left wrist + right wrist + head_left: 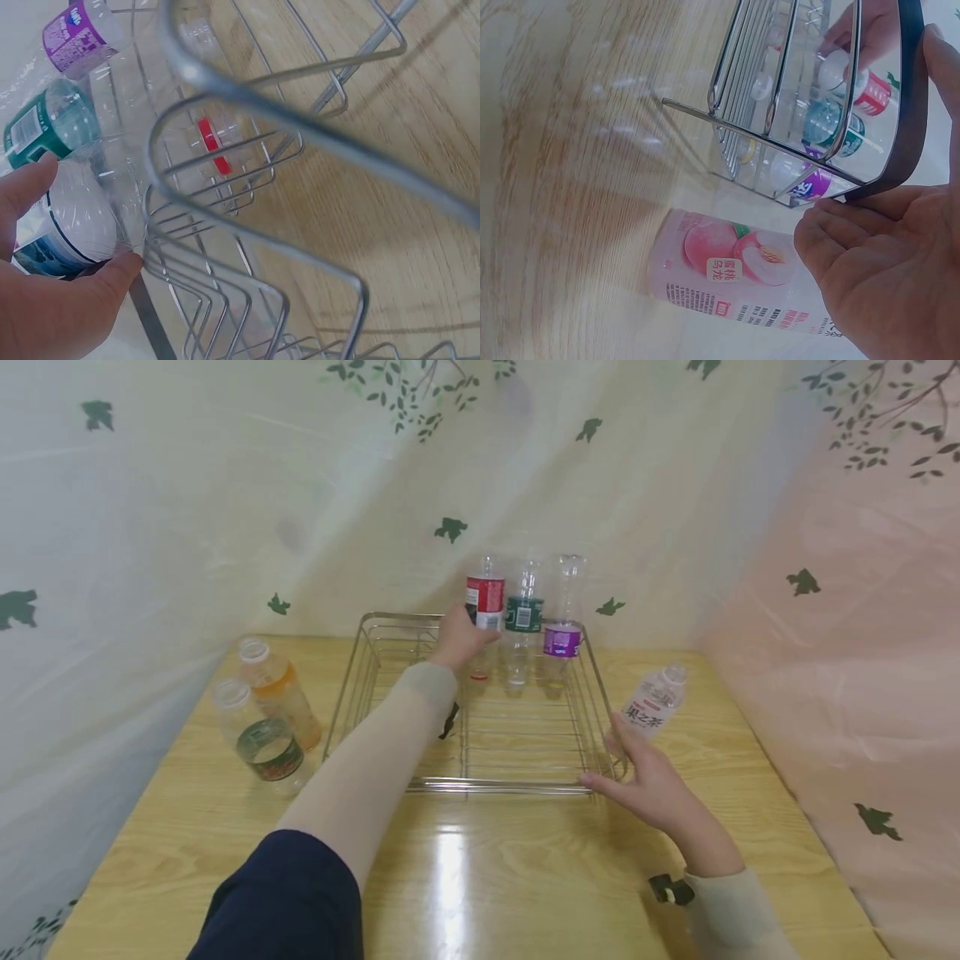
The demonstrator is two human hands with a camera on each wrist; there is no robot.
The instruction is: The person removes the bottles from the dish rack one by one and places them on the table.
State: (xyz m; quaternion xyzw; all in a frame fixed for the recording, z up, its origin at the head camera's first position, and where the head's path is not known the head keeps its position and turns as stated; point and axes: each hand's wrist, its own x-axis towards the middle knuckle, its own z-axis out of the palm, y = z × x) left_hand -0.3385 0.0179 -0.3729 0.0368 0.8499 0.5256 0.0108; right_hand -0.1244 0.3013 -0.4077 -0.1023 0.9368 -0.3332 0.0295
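Observation:
My left hand (456, 639) grips a clear plastic bottle with a red and white label (489, 595) at the back of a wire basket (502, 788). This bottle slants neck down into the basket, its red neck ring showing in the left wrist view. Beside it, a green-labelled bottle (523, 614) and a purple-labelled bottle (562, 642) lean the same way over the back rim. My right hand (651, 783) holds the basket's front right corner, with the thumb on the rim and fingers along the outside. Just beyond those fingers is a peach tea bottle (727, 262).
Left of the basket stand two open clear bottles, one with an orange band (279, 685) and one with a dark green label (270, 750). A wooden table (540, 877) carries everything. Patterned cloth (225, 510) hangs right behind the table and along its sides.

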